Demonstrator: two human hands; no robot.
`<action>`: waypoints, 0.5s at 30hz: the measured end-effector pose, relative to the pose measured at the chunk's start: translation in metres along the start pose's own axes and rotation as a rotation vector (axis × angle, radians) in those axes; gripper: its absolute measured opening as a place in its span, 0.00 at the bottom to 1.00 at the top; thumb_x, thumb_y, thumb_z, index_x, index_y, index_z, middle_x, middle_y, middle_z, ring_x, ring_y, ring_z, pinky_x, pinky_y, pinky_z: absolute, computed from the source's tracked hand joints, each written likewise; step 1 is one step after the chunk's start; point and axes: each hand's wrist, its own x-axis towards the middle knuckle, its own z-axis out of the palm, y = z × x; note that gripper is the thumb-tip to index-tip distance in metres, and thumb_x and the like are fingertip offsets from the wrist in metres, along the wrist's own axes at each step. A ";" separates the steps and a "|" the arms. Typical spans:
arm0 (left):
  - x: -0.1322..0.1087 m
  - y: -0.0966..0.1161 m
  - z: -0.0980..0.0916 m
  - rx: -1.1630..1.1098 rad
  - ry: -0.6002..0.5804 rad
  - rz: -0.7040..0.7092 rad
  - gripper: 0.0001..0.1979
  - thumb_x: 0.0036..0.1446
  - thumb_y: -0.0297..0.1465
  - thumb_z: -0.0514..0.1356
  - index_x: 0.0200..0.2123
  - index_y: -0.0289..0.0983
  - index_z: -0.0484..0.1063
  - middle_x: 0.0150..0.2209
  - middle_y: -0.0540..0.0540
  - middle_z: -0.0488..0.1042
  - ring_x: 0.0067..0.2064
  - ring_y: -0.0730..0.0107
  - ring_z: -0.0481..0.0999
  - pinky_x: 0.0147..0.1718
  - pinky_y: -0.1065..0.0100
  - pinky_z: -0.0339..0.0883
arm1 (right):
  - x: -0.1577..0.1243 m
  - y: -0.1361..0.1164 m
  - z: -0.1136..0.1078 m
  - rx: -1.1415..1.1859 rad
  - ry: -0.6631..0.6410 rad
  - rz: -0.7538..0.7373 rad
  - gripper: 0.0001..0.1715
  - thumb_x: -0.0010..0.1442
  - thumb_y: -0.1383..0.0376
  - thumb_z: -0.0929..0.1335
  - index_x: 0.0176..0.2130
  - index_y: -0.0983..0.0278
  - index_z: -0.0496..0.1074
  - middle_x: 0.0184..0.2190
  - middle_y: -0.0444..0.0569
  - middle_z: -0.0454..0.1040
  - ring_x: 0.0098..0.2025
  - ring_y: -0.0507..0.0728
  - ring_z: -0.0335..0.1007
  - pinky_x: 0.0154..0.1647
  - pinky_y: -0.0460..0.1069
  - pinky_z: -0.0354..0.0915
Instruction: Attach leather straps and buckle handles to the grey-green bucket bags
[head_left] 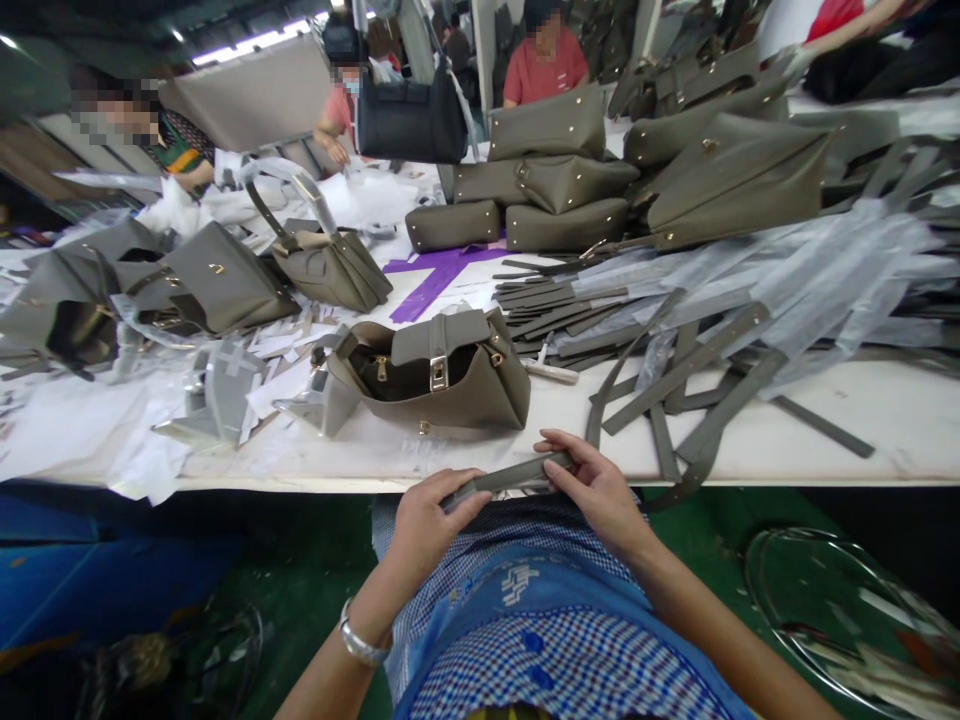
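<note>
Between my two hands, just over the table's front edge, stretches an olive-grey leather strap (517,473). My left hand (435,515) pinches its left end, and my right hand (589,480) grips the right end between thumb and fingers. Some clear plastic film seems to hang along the strap's lower side. Right beyond my hands an olive-grey handbag (442,390) lies on the table with its mouth open, showing a gold zip pull and a gold turn-lock on the flap tab. Neither hand touches the bag.
A heap of loose straps, many in plastic sleeves (810,290), covers the right side. Finished-looking bags (566,215) are stacked behind; more bags (225,275) stand at left among paper scraps. A purple ribbon (431,280) lies mid-table. Several people sit or stand across the table.
</note>
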 end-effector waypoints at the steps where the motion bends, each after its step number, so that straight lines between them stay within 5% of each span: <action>1: 0.001 0.001 0.000 0.013 0.001 0.007 0.14 0.58 0.40 0.64 0.46 0.42 0.79 0.46 0.44 0.81 0.47 0.59 0.78 0.50 0.57 0.69 | 0.000 0.000 -0.001 -0.001 0.001 0.000 0.24 0.58 0.61 0.72 0.54 0.59 0.72 0.49 0.51 0.77 0.36 0.53 0.71 0.37 0.48 0.71; 15: 0.004 0.018 -0.008 0.075 0.038 0.047 0.14 0.59 0.40 0.63 0.46 0.42 0.79 0.45 0.44 0.81 0.47 0.58 0.78 0.50 0.59 0.69 | 0.007 -0.011 -0.003 0.046 -0.009 -0.033 0.23 0.57 0.61 0.73 0.53 0.58 0.74 0.48 0.49 0.78 0.39 0.54 0.73 0.40 0.48 0.71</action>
